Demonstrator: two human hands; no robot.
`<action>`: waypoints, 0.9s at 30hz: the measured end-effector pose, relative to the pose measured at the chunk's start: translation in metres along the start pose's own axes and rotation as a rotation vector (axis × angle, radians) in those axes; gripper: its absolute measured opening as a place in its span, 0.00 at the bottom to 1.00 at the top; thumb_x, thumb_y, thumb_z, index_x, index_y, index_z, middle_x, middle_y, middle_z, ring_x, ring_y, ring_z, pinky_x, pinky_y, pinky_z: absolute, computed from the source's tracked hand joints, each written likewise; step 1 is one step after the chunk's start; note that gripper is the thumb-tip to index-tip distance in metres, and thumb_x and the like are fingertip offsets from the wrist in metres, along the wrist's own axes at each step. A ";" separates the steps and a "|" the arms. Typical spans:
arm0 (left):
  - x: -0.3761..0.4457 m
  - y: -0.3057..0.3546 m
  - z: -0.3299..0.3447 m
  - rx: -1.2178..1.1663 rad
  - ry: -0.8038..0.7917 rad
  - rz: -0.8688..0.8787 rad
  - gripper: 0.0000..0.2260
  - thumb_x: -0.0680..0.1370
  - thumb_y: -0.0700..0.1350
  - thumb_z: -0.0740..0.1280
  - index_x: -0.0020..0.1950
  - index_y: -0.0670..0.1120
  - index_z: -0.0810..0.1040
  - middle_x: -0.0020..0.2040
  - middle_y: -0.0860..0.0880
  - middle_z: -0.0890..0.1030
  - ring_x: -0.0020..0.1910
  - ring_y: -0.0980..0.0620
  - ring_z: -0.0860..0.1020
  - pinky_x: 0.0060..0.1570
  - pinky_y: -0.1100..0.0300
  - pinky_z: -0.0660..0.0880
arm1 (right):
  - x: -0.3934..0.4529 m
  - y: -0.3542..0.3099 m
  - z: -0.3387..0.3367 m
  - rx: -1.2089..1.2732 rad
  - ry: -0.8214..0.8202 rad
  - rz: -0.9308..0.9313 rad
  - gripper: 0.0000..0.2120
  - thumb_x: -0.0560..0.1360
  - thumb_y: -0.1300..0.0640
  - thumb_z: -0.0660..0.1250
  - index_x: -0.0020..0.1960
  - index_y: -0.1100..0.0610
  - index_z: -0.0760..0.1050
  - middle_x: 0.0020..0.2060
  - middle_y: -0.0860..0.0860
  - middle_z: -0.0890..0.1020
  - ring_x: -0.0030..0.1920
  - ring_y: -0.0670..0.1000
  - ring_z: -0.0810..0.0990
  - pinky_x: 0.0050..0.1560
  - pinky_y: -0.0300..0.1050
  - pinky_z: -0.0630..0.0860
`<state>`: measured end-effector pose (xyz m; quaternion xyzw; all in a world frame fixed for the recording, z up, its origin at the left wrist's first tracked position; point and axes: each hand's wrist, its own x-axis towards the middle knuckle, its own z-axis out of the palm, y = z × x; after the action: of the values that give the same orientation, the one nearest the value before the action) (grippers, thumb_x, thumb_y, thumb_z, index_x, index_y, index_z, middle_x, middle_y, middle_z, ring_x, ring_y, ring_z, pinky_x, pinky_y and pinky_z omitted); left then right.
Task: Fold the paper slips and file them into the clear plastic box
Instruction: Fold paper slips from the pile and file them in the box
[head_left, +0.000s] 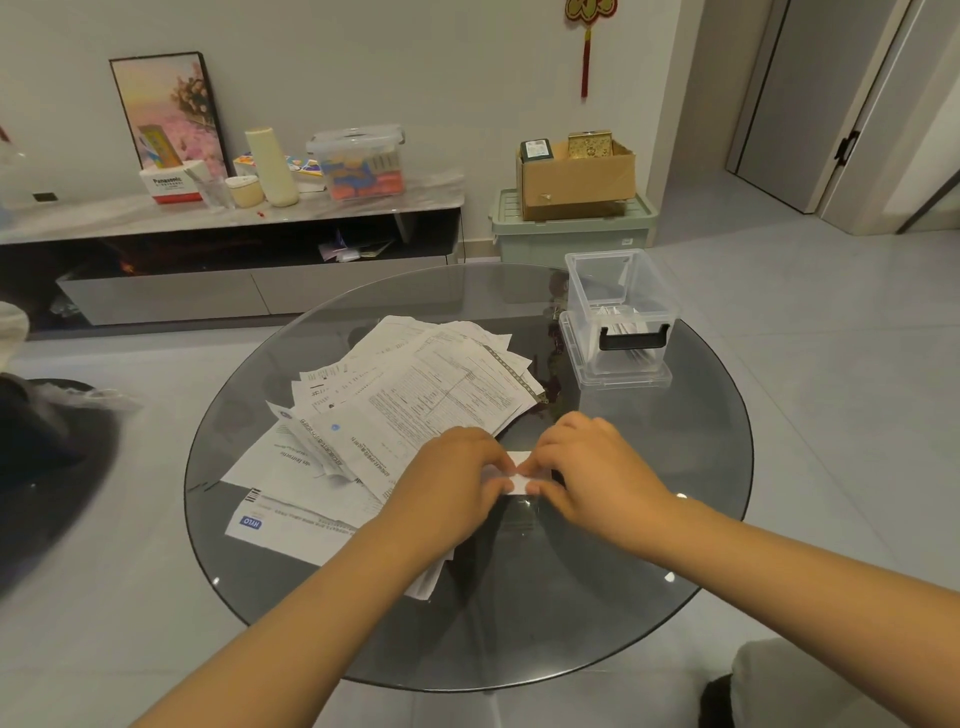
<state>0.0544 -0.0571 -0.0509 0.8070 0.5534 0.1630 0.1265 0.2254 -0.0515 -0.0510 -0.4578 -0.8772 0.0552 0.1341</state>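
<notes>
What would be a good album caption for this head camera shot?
Both hands, left hand and right hand, crease a small paper slip on a glass table, beside the clear plastic box.

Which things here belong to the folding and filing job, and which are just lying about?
Job: slip pinched by left hand and right hand; paper pile; clear plastic box.
Lying about: cardboard box, green bin, tissue box, framed picture.

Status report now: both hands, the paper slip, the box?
Left hand and right hand pinch small white paper slip, mid-fold on round glass table. Clear plastic box open, some slips inside. Path to box free.
</notes>
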 end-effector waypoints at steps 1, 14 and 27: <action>0.000 0.000 -0.001 0.015 -0.016 0.007 0.10 0.76 0.50 0.68 0.56 0.51 0.80 0.55 0.54 0.79 0.54 0.56 0.73 0.55 0.64 0.68 | 0.000 0.000 -0.002 -0.025 -0.013 -0.019 0.15 0.77 0.45 0.61 0.61 0.47 0.76 0.53 0.45 0.78 0.57 0.50 0.68 0.51 0.40 0.59; -0.002 0.001 -0.004 0.190 0.081 0.174 0.13 0.77 0.54 0.63 0.56 0.51 0.80 0.48 0.52 0.82 0.46 0.54 0.77 0.41 0.66 0.63 | -0.002 0.002 -0.006 -0.117 0.075 -0.127 0.10 0.69 0.55 0.65 0.29 0.55 0.75 0.24 0.49 0.75 0.31 0.50 0.75 0.28 0.40 0.65; 0.007 0.017 -0.012 -0.010 0.230 0.102 0.05 0.77 0.45 0.65 0.47 0.48 0.81 0.44 0.52 0.81 0.45 0.53 0.76 0.47 0.60 0.70 | -0.006 0.009 -0.022 -0.050 0.259 -0.026 0.07 0.67 0.55 0.65 0.32 0.54 0.79 0.25 0.47 0.77 0.30 0.51 0.75 0.25 0.42 0.69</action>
<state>0.0660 -0.0561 -0.0324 0.8095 0.5216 0.2635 0.0576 0.2415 -0.0519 -0.0331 -0.4529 -0.8594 -0.0281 0.2357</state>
